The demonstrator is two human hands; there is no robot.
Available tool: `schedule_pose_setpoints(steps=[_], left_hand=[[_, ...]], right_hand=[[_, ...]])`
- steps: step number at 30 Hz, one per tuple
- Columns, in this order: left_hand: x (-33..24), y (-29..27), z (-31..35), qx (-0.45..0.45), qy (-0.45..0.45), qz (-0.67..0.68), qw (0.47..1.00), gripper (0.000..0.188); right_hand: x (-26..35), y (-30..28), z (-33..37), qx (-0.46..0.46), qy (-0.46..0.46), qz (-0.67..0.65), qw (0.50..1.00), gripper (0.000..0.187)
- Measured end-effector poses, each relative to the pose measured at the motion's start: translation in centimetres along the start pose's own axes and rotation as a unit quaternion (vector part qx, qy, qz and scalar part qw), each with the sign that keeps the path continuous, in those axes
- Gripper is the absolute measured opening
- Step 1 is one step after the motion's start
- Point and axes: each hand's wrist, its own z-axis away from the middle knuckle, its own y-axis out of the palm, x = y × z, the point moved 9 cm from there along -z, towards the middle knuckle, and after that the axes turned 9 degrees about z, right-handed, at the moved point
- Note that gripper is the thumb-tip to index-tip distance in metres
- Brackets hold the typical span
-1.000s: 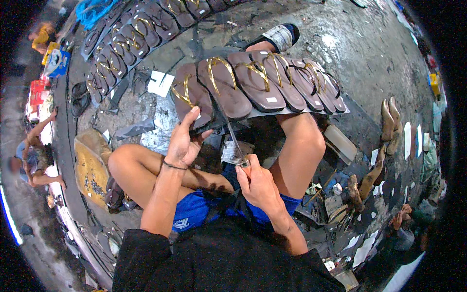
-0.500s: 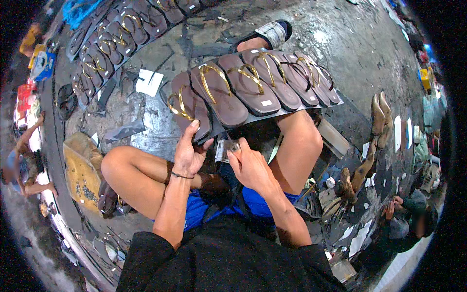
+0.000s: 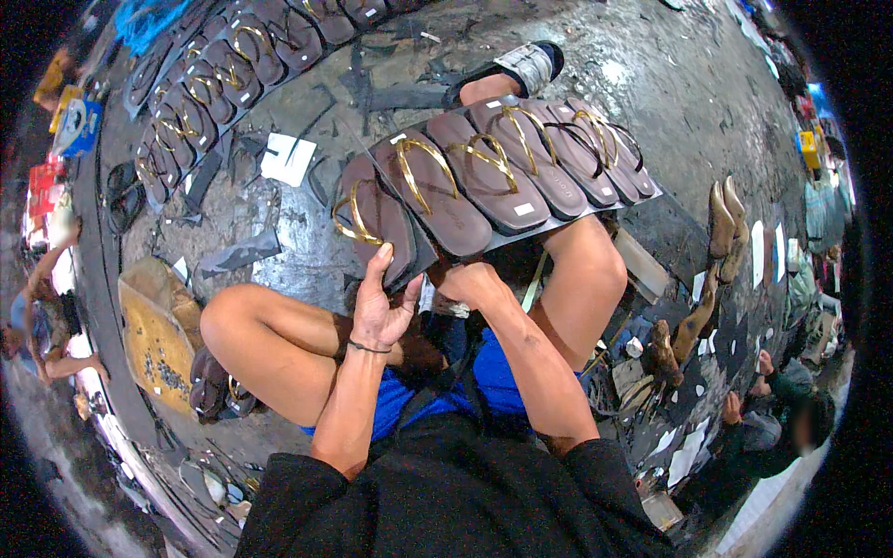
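Observation:
A row of brown flip-flops with mostly gold straps lies on a dark grey sheet (image 3: 556, 221) across my raised leg. My left hand (image 3: 382, 312) grips the nearest flip-flop (image 3: 383, 200) at the left end, thumb on top and the other fingers beneath. Close beside it, my right hand (image 3: 471, 285) is closed under the near edge of the second flip-flop (image 3: 453, 223). Its fingertips are mostly hidden, and I cannot make out what it holds. A whitish scrap (image 3: 429, 296) shows between the two hands.
More flip-flops (image 3: 216, 88) line the floor at the far left. White paper (image 3: 288, 159) and dark offcuts lie nearer. A yellowish container (image 3: 153, 335) with small dark pieces stands left of my knee. Foot-shaped forms (image 3: 724, 228) are at the right; another person (image 3: 777, 409) sits lower right.
My right hand has moved up and slightly right, under the flip-flops' edge; the thin dark tool with a whitish wrap seen in it is now hidden. Sheet and left hand have shifted slightly right.

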Motion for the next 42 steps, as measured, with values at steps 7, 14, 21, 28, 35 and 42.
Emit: schedule_pose_setpoints(steps=[7,14,21,28,35,42], left_hand=[[0.0,-0.3,-0.3,0.054,-0.021,0.019,0.998,0.018],[-1.2,-0.6,5.1,0.018,0.042,-0.084,0.995,0.034],[-14.0,9.4,23.8,-0.063,0.391,-0.806,0.44,0.058],[-23.6,4.9,33.0,0.07,0.601,-0.273,0.748,0.044],[-18.8,1.2,25.9,-0.016,0.4,-0.119,0.908,0.035],[-15.3,-2.3,22.7,-0.106,0.269,-0.247,0.925,0.041]], right_hand=[[1.6,-1.3,-3.8,-0.199,0.014,-0.07,0.977,0.057],[4.2,-2.1,-7.0,-0.153,0.083,-0.296,0.939,0.058],[7.3,-3.1,-5.2,-0.129,0.055,-0.535,0.833,0.047],[9.7,-4.5,9.3,-0.213,-0.073,-0.462,0.858,0.04],[6.9,-1.0,19.1,-0.222,-0.032,-0.442,0.869,0.031],[10.4,-2.7,23.7,-0.25,-0.138,-0.29,0.913,0.03]])
